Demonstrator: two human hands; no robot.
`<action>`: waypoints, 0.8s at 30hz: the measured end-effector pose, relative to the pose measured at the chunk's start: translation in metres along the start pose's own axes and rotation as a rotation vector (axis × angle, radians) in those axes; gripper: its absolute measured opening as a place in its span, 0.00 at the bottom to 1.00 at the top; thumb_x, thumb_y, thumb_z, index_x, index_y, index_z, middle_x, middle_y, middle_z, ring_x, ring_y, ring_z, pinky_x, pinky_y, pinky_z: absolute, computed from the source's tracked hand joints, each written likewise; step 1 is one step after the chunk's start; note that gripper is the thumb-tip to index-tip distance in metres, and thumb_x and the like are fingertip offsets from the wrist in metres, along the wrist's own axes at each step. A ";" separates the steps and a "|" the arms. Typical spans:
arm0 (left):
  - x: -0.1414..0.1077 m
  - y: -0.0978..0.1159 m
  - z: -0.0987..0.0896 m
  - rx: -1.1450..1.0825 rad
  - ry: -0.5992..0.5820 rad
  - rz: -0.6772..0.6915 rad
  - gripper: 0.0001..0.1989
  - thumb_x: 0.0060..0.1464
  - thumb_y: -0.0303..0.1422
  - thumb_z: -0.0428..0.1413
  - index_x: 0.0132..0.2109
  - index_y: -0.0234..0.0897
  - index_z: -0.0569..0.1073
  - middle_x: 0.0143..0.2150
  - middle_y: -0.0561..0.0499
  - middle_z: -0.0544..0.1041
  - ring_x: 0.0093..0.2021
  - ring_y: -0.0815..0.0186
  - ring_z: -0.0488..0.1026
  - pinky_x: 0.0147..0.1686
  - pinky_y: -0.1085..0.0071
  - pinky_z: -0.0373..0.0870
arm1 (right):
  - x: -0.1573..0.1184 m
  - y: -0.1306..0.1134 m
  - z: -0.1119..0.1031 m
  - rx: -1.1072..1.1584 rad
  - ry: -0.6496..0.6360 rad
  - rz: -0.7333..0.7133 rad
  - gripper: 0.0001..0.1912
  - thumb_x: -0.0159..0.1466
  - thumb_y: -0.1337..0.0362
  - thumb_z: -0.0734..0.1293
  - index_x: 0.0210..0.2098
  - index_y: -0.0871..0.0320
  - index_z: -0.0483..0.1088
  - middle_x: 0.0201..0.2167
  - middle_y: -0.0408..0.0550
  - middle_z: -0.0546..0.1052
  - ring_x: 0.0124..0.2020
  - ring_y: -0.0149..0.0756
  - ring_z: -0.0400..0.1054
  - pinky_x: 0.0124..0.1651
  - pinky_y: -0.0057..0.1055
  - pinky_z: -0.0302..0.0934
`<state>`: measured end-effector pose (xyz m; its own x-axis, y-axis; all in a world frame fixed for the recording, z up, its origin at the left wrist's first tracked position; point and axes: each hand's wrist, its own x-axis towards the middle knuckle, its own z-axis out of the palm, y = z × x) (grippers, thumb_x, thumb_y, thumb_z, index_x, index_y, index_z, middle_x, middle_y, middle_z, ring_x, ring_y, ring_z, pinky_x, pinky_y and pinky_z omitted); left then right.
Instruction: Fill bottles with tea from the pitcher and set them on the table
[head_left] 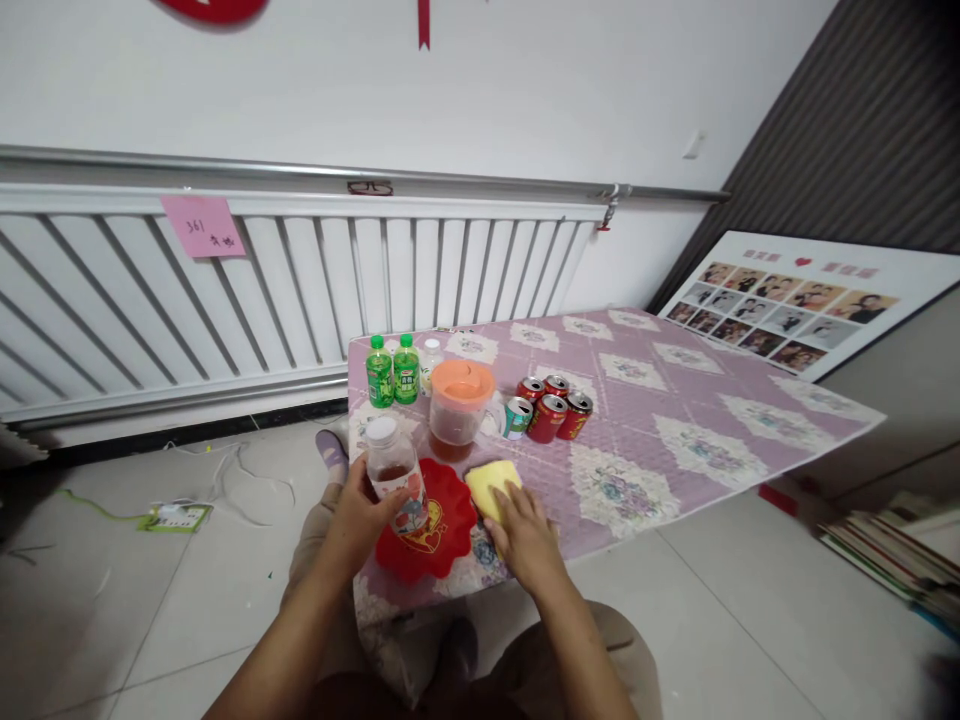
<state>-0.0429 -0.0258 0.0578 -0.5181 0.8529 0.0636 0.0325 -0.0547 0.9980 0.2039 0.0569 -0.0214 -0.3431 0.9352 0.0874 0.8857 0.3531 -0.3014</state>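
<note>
My left hand (365, 512) is wrapped round a clear bottle (391, 458) with a white cap and a floral label, some brown liquid inside. The bottle is upright over a red scalloped tray (452, 545) with a yellow print. My right hand (526, 530) rests on a folded yellow cloth (491, 483) just right of the tray, its fingers spread over the cloth's right part. Behind the tray stands a clear pitcher (456, 420) with an orange lid and brown liquid at the bottom.
Two green bottles (406, 372) and a white-capped bottle (431, 358) stand at the table's back left. Several cans (547, 418), red ones and a teal one, are grouped right of the pitcher. The floral tablecloth (675, 440) stretches right; a radiator (300, 270) runs behind.
</note>
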 end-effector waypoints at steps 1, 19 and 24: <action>-0.001 0.002 0.003 -0.025 -0.019 -0.020 0.32 0.39 0.41 0.67 0.52 0.37 0.69 0.45 0.44 0.80 0.45 0.53 0.79 0.43 0.62 0.76 | 0.000 -0.003 0.007 -0.040 -0.034 0.009 0.26 0.67 0.59 0.63 0.64 0.52 0.66 0.70 0.54 0.61 0.70 0.59 0.50 0.61 0.62 0.56; -0.018 0.000 0.031 -0.025 -0.256 -0.029 0.35 0.41 0.38 0.69 0.56 0.37 0.68 0.53 0.43 0.79 0.51 0.53 0.77 0.51 0.60 0.75 | -0.023 -0.067 -0.014 0.942 0.031 -0.297 0.42 0.55 0.66 0.74 0.67 0.51 0.60 0.63 0.55 0.70 0.63 0.49 0.65 0.63 0.51 0.60; -0.021 0.002 0.039 -0.073 -0.439 -0.020 0.34 0.43 0.37 0.69 0.57 0.38 0.68 0.53 0.43 0.79 0.52 0.53 0.77 0.52 0.60 0.74 | -0.026 -0.072 -0.025 1.261 -0.134 -0.213 0.37 0.53 0.69 0.74 0.61 0.52 0.64 0.56 0.52 0.76 0.53 0.45 0.73 0.53 0.44 0.69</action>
<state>0.0010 -0.0232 0.0582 -0.1056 0.9929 0.0543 -0.0426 -0.0591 0.9973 0.1570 0.0084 0.0220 -0.5346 0.8276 0.1710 -0.0717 0.1571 -0.9850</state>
